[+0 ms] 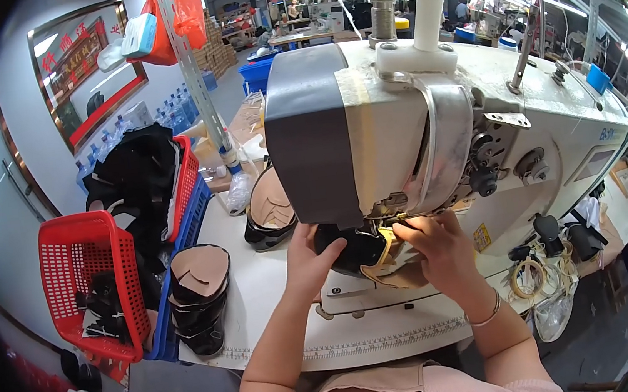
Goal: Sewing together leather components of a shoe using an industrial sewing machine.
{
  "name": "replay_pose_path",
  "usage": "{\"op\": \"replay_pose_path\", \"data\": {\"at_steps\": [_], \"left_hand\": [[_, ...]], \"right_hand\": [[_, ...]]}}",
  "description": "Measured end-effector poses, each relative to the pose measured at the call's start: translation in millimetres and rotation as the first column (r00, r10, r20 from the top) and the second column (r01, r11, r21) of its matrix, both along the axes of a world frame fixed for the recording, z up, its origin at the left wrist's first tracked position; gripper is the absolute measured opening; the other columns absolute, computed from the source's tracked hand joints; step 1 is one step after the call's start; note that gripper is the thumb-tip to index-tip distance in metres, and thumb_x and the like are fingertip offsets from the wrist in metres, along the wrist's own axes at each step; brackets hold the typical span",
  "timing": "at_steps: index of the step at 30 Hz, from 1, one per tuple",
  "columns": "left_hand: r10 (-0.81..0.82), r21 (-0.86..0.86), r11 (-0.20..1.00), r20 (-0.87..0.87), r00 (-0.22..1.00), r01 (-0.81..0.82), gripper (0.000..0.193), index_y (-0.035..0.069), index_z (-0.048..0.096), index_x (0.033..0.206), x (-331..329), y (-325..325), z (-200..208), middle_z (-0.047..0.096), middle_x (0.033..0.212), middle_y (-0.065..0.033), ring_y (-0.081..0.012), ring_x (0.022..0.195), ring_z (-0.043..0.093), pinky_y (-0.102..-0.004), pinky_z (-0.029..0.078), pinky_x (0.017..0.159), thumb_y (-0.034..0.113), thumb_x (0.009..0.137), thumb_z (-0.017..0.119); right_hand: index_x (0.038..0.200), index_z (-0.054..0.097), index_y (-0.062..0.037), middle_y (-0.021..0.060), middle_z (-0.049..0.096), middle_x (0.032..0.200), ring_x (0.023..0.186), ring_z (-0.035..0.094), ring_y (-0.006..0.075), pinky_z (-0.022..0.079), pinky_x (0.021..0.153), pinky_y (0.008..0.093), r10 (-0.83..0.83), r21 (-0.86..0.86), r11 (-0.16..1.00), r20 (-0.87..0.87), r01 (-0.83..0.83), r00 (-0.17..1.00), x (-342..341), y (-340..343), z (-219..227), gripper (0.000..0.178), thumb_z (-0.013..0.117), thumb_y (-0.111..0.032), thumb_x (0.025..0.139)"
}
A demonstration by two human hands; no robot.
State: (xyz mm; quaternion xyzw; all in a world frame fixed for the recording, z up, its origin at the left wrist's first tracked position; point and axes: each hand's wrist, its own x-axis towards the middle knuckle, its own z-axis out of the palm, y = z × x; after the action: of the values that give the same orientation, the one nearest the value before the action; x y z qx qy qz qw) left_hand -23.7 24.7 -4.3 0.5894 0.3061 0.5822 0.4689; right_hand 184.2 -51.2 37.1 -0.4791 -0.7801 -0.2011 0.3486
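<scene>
A black shoe upper with a tan lining (353,252) lies under the head of a large white and grey sewing machine (392,133). My left hand (312,262) grips its left side, thumb on top of the black part and the other fingers mostly hidden. On the other side, my right hand (438,248) has its fingers bent over the tan lining edge (392,268), close to the lit needle area. The needle itself is hard to make out. Stacked black uppers with tan linings (202,298) stand left of my left arm, and more uppers (270,201) sit farther back.
A red basket (92,291) with black pieces stands at the left, beside a blue crate (165,329) and dark material (135,185). A metal post (192,78) rises behind. Tape rolls and a plastic bag (555,308) hang at the table's right. A ruler strip (377,341) follows the front edge.
</scene>
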Motion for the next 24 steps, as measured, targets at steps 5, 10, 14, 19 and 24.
{"op": "replay_pose_path", "data": {"at_steps": [5, 10, 14, 19, 24], "left_hand": [[0.504, 0.685, 0.724, -0.446, 0.739, -0.081, 0.045, 0.01, 0.056, 0.095, 15.0, -36.2, 11.6, 0.049, 0.108, -0.0106, -0.0325, 0.108, 0.044, -0.0438, 0.031, 0.092, 0.021, 0.057, 0.078], [0.686, 0.834, 0.552, -0.445, 0.575, -0.013, 0.037, 0.014, 0.058, 0.097, 23.7, -37.7, 9.5, 0.053, 0.102, -0.0011, -0.0278, 0.106, 0.046, -0.0488, 0.026, 0.097, 0.02, 0.063, 0.071], [0.71, 0.875, 0.483, -0.409, 0.573, 0.027, 0.029, 0.015, 0.063, 0.095, 13.5, -34.0, 14.2, 0.058, 0.1, 0.0026, -0.0243, 0.105, 0.048, -0.0466, 0.03, 0.095, 0.013, 0.066, 0.066], [0.699, 0.886, 0.463, -0.374, 0.61, 0.012, 0.029, 0.015, 0.064, 0.092, 19.7, -31.8, 14.9, 0.058, 0.097, 0.0025, -0.0228, 0.101, 0.05, -0.0434, 0.032, 0.094, 0.01, 0.064, 0.065], [0.691, 0.885, 0.466, -0.368, 0.622, 0.006, 0.027, 0.014, 0.064, 0.089, 20.4, -27.9, 12.9, 0.058, 0.092, 0.0026, -0.0209, 0.098, 0.052, -0.0423, 0.034, 0.093, 0.009, 0.063, 0.066]], "right_hand": [[0.102, 0.061, -0.0103, 0.0048, 0.057, 0.1, 0.08, 0.048, 0.0232, 0.045, 0.066, 0.032, -0.09, -0.012, 0.996, -0.003, 0.09, 0.996, -9.1, -9.2, 3.5, 0.037, 0.058, -0.006, 0.065], [0.103, 0.059, -0.0075, 0.0066, 0.056, 0.102, 0.082, 0.048, 0.0248, 0.044, 0.07, 0.0318, -0.086, -0.033, 0.996, -0.012, 0.085, 0.996, -15.9, -15.5, 5.4, 0.038, 0.058, -0.003, 0.065], [0.103, 0.057, -0.0061, 0.0072, 0.054, 0.104, 0.083, 0.047, 0.0266, 0.044, 0.074, 0.0331, -0.087, -0.13, 0.988, -0.018, 0.084, 0.996, -21.7, -28.7, 13.4, 0.041, 0.059, -0.001, 0.063], [0.102, 0.058, -0.007, 0.0055, 0.055, 0.103, 0.082, 0.047, 0.0272, 0.044, 0.074, 0.0348, -0.057, -0.112, 0.993, -0.115, 0.044, 0.992, -18.3, -24.7, 9.8, 0.044, 0.058, 0.002, 0.059], [0.1, 0.06, -0.0076, 0.0042, 0.056, 0.102, 0.082, 0.048, 0.0272, 0.045, 0.073, 0.036, -0.055, -0.087, 0.995, -0.148, 0.042, 0.987, -19.3, -21.1, 8.5, 0.045, 0.056, 0.005, 0.057]]}}
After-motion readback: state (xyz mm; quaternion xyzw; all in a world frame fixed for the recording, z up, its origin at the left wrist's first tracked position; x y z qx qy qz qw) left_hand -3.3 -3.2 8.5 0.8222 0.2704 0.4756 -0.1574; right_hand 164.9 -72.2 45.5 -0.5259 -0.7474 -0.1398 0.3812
